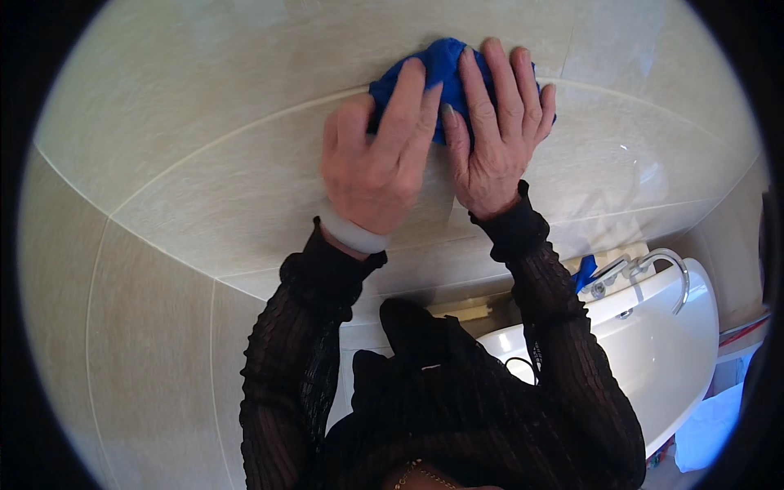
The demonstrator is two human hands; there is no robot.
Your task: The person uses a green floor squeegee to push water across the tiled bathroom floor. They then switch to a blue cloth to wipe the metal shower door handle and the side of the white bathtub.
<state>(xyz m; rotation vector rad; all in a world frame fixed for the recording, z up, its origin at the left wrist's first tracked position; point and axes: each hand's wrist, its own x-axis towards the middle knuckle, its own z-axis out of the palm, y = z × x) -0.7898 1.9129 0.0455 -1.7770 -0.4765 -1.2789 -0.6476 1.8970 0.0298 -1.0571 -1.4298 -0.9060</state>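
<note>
A crumpled blue cloth (443,64) lies against the beige tiled wall (269,73), over a pale joint line. My left hand (371,159) is on the cloth's left part, its fingers bent and pinching a fold; it is slightly blurred. Beside it, my right hand (500,135) rests flat on the cloth's right part with fingers stretched out and a little apart. Part of the cloth is hidden under both hands. A white band (353,233) circles my left wrist, and black sheer sleeves cover both arms.
To the lower right stands a white bathtub (653,367) with a curved chrome faucet (671,255). Something blue (585,273) sits by its far edge, near my right forearm. Tiled wall (147,327) continues on the left, meeting the other wall at a corner.
</note>
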